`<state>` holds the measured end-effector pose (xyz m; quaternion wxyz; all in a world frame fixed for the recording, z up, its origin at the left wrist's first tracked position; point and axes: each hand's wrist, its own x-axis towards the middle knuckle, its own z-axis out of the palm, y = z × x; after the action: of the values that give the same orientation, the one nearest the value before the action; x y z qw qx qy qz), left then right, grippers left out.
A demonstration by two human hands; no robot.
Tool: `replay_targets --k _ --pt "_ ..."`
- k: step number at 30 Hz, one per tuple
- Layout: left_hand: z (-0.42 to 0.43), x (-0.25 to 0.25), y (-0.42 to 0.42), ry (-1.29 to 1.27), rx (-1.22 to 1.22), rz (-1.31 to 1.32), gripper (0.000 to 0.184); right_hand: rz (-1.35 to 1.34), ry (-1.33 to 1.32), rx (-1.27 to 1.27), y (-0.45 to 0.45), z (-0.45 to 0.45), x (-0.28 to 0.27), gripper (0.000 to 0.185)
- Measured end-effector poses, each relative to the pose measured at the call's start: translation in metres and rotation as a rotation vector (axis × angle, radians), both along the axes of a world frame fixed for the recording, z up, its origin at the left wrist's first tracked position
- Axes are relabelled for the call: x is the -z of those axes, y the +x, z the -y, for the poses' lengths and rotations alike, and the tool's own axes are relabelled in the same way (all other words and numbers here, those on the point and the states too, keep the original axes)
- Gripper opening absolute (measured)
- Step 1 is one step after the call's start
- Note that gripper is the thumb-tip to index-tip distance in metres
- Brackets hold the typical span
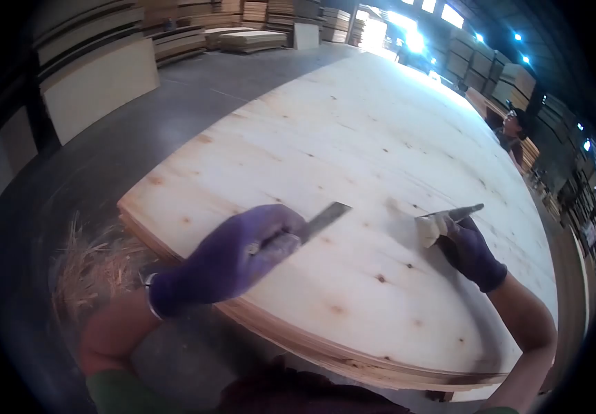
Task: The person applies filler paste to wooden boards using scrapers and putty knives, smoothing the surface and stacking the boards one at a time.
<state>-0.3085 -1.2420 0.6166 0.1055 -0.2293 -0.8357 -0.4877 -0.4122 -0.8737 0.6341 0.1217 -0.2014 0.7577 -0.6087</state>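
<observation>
My left hand (243, 252), in a purple glove, is closed on a scraper (329, 217), whose flat grey blade points right above the plywood. Farther right, my right hand (474, 252), also gloved in purple, is closed on a thin dark tool (468, 211); its exact kind is hard to make out. A pale lump like filler (430, 231) sits at that tool's left side, by my fingers. Under both hands lies a stack of plywood sheets (325, 317), its pale top face marked with small dark knots and brownish spots.
Wood shavings (98, 272) litter the floor left of the stack. Stacked boards (98, 90) stand along the left and back. A person (512, 131) is at the far right side of the plywood. More wood stacks (512, 86) rise behind, near bright lights.
</observation>
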Motion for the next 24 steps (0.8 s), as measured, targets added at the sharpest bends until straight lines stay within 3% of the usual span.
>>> replay_targets --k 2,4,6,8,9,10,13,15,16,18,22,24 --pt "0.001 -0.003 0.002 0.005 0.027 -0.069 0.014 -0.070 -0.045 -0.020 -0.011 -0.012 0.017 0.038" --pt "0.003 0.004 0.004 0.022 0.059 -0.236 0.014 -0.303 0.141 0.007 -0.020 -0.007 0.023 0.034" --pt "0.005 0.024 -0.003 0.066 0.176 -0.564 0.018 -0.117 0.028 0.045 -0.018 0.042 0.006 0.030" --pt "0.028 0.026 0.010 -0.129 0.337 -0.649 0.024 -0.383 0.327 0.126 -0.025 0.104 0.003 0.042" --pt "0.047 0.012 0.025 -0.358 0.404 -0.534 0.028 -0.411 0.358 0.147 -0.032 0.134 0.003 0.042" --pt "0.070 0.026 0.031 -0.350 0.423 -0.537 0.028 -0.438 0.390 0.169 -0.039 0.164 0.004 0.041" --pt "0.153 0.060 0.054 -0.257 0.497 -0.719 0.016 -0.056 0.306 0.173 -0.083 0.229 0.000 0.056" --pt "0.233 0.069 0.037 -0.071 0.641 -0.504 0.013 0.173 0.202 0.203 -0.105 0.256 0.007 0.073" --pt "0.266 0.069 0.025 -0.061 0.695 -0.526 0.013 0.160 0.197 0.261 -0.112 0.261 0.011 0.073" --pt "0.318 0.070 0.005 -0.242 0.682 -0.437 0.018 -0.113 0.060 0.523 -0.115 0.264 0.023 0.036" --pt "0.388 0.093 -0.071 -0.202 0.687 -0.462 0.023 -0.117 -0.010 0.625 -0.106 0.293 0.019 0.028" --pt "0.399 0.105 -0.118 -0.026 0.629 -0.366 0.020 -0.098 0.066 0.712 -0.102 0.305 0.014 0.029"
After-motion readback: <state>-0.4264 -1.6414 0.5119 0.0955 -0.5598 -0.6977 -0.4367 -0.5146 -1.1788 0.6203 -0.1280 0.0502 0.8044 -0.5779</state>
